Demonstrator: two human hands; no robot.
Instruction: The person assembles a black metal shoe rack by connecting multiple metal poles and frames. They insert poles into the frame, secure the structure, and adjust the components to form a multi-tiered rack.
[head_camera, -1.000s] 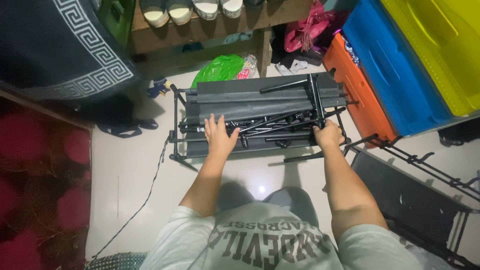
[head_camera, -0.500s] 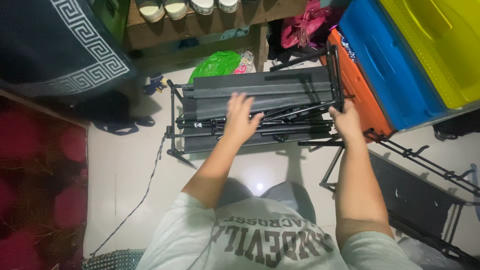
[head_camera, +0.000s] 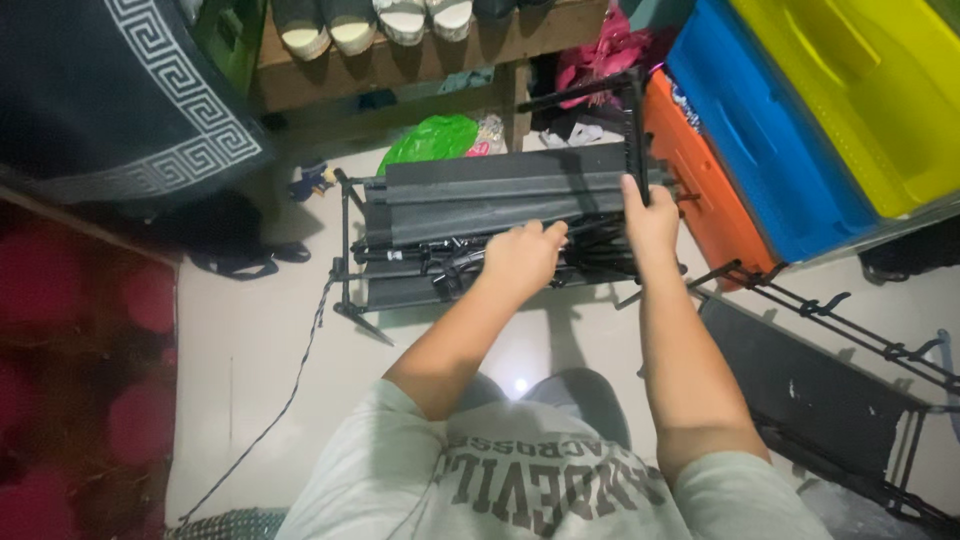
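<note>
1. Head view, only one available. Folded black rack with grey fabric shelves and thin metal tubes lies on the pale tile floor, just in front of the person's knees.
2. Left hand: palm down on the bundle of black tubes in the middle of the rack, fingers curled loosely over them. Whether it really grips one, cannot tell; thumb side is hidden.
3. Right hand: closed around an upright black bar at the rack's right end, fingers wrapped, bar sticking up past the knuckles.
4. Both forearms reach forward from a light grey printed shirt; hands are near each other, not touching.
5. Right of rack: orange bin close beside the gripped bar, then blue bin, then yellow bin, stacked at a slant.
6. Behind rack: green plastic bag on the floor, wooden shelf with sandals lined on top.
7. Left: dark rug with white key border, red patterned mat below it. Thin black cable runs across the floor from the rack's left end.
8. Lower right: second black frame with hooks lying flat on the floor.
</note>
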